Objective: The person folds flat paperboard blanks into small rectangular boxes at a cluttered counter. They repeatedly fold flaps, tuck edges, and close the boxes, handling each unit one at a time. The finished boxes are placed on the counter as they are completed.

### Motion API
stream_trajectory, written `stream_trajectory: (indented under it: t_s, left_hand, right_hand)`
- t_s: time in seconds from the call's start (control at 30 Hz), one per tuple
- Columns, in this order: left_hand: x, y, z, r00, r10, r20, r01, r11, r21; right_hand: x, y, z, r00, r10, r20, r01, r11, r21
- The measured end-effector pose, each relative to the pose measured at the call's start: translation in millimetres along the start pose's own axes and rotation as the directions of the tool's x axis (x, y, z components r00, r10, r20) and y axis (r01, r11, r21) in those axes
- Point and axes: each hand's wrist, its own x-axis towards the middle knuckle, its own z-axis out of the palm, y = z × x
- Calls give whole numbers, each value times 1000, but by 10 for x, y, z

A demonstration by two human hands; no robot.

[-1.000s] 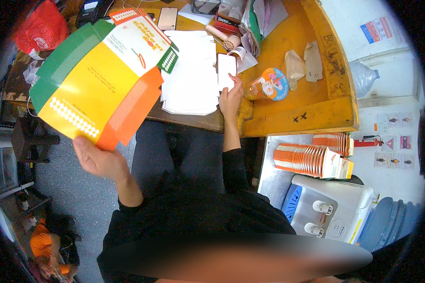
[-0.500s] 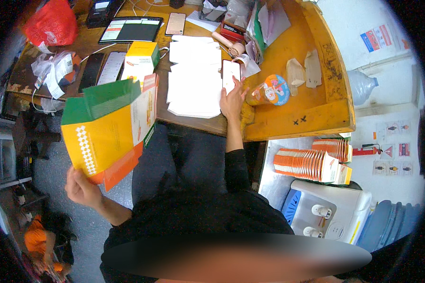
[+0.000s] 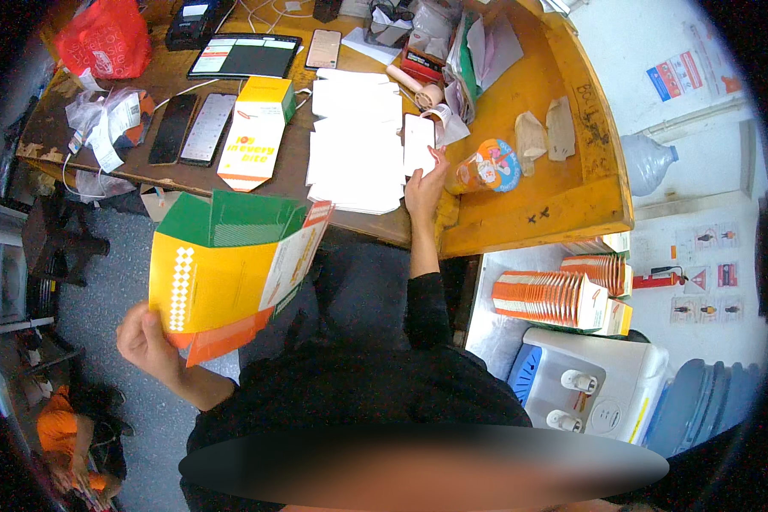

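My left hand (image 3: 151,346) is closed on the lower left edge of a partly folded carton (image 3: 222,273), yellow with green flaps and an orange lower edge. The carton is tilted in front of my lap, apart from the desk. Over the desk edge reaches my right hand (image 3: 425,189), its fingers drawn together at the lower right corner of a white-screened phone (image 3: 419,143). Left of that phone lies a stack of white flat carton blanks (image 3: 354,145). A similar yellow, white and green carton (image 3: 258,128) rests on the desk. Beside my right hand stands a cup with a printed lid (image 3: 495,165).
Two more phones (image 3: 206,128), a tablet (image 3: 244,56) and a red bag (image 3: 104,38) occupy the desk's left. The raised wooden side (image 3: 538,224) borders its right. Folded cartons (image 3: 542,299) and a water dispenser (image 3: 589,375) stand at right. A person in orange (image 3: 60,422) sits lower left.
The carton in my left hand has swung right and down, uncovering more of the yellow carton on the desk. My right hand's spread fingers have drawn together at the phone's corner.
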Motion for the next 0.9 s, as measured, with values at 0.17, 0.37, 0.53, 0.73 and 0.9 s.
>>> stream_trajectory:
  t_s: [0.17,0.37,0.53,0.73,0.9]
  left_hand:
    - [70,0,-60,930,281,236,-245,954,-171]
    - [239,116,89,497,322,806,182,870,-459]
    - [450,217,245,-48,566,823,321,789,-524]
    - [398,333,349,-139,716,684,426,667,-611]
    - [394,354,383,-132,750,648,447,629,-636]
  right_hand:
    - [-193,-71,-118,995,-21,-98,11,995,-101]
    - [-319,-143,-208,983,-19,-183,-12,986,-167]
    - [-257,-142,-174,961,105,-256,-133,986,-97]
    - [-261,-98,-164,958,105,-268,-134,986,-95]
    - [-251,-65,-160,945,154,-289,-171,985,-36]
